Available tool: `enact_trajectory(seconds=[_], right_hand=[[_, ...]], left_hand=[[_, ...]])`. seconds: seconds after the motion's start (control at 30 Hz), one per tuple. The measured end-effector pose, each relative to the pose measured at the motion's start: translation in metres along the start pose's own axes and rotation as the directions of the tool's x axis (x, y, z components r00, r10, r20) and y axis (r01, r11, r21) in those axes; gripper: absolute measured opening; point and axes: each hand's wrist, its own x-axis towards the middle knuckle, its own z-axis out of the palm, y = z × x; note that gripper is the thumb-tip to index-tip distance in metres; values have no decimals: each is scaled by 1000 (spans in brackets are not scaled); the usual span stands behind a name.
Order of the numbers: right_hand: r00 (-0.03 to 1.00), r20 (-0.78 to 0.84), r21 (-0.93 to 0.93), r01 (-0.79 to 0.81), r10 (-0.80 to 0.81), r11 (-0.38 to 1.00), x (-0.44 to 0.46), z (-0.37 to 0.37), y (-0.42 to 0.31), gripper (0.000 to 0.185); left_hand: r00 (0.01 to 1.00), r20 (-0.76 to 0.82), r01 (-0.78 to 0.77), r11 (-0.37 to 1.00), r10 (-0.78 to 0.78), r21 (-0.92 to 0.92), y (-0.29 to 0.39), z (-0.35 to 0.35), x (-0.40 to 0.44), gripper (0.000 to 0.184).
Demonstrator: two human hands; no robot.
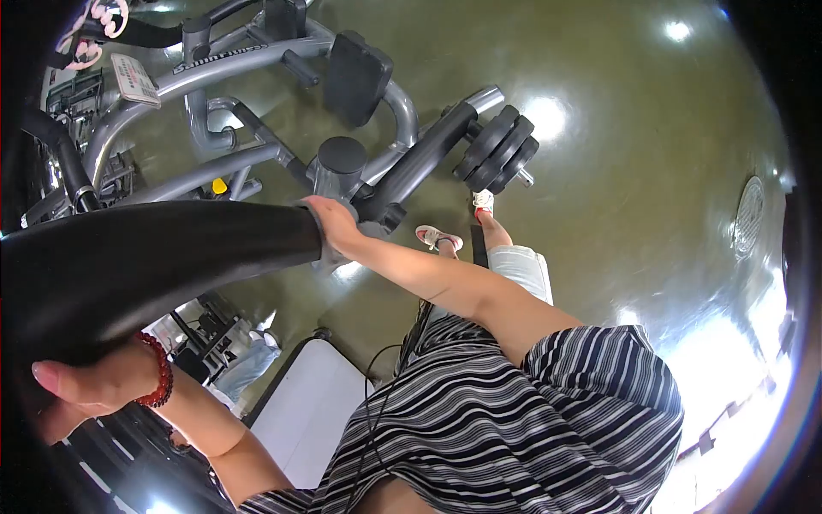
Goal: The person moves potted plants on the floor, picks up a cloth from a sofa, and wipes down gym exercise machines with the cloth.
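A long, thick black pad (163, 257) with a smooth surface stretches from the left edge towards the middle of the view. My right hand (330, 224) grips its near end, where a grey rim shows; most of the fingers are hidden behind it. Under the pad's far left part, my left hand (103, 381) holds its underside, thumb stretched out and fingers partly lost in the dark edge. A red bead bracelet (157, 370) circles that wrist. Just beyond my right hand stands a short post with a round black top (342, 156).
A grey steel exercise machine (282, 51) fills the upper left, with a black square pad (358, 77) and a placard (135, 81). Black weight plates (497, 152) sit on its bar near my shoes. A white-topped bench (312, 394) and someone's jeans-clad leg (244, 368) appear lower left.
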Motion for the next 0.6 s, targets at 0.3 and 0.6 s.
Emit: enact_trajectory(seconds=[0.3,0.6], right_hand=[[947,-85,537,-217,309,815,89,-4,42,35],[944,277,-812,329,-177,482,105,-32,72,50]], left_hand=[[1000,-6,16,995,-15,102,4,3,-7,81],[999,-11,48,979,-47,200,-6,-15,-17,77]])
